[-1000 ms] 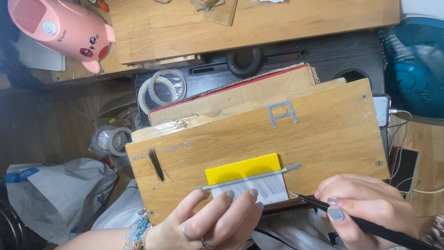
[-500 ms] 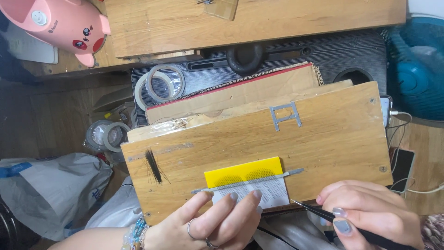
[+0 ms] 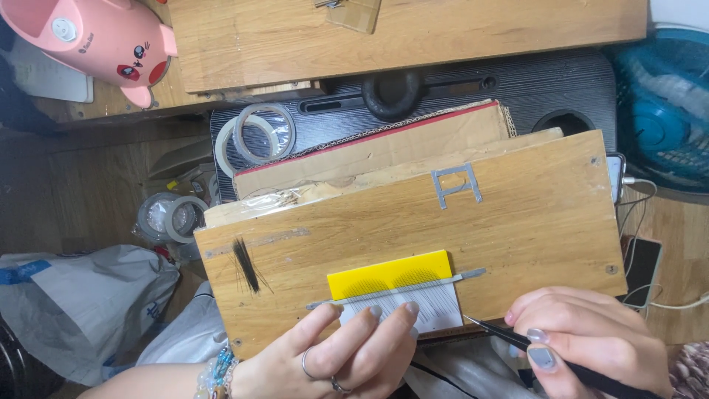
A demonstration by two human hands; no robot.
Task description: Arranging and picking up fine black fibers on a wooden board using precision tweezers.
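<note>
Since a moment ago the left hand (image 3: 336,358) has slid its fingertips (image 3: 410,309) a little further up onto the white strip (image 3: 428,307), pressing it flat against the wooden board (image 3: 532,222); its fingers lie close together and hold nothing. The right hand (image 3: 591,343) has hardly moved: it pinches a pair of black tweezers (image 3: 495,332) between thumb and fingers, the tip just touching the strip's right near corner. The view itself has shifted slightly, so the pink pig-shaped toy (image 3: 103,44) sits nearer the far left corner.

The white strip lies at the board's near edge, with a yellow card (image 3: 391,272) touching its far side and a thin grey bar (image 3: 399,290) across the join. A tuft of dark fibres (image 3: 246,266) lies on the board's left end, and a small metal bracket (image 3: 456,185) near its far edge.

The board rests on cardboard sheets (image 3: 384,148) over a black tray (image 3: 517,81). Tape rolls (image 3: 255,137) lie to the far left, a plastic bag (image 3: 81,303) near left, a teal fan (image 3: 665,118) far right.
</note>
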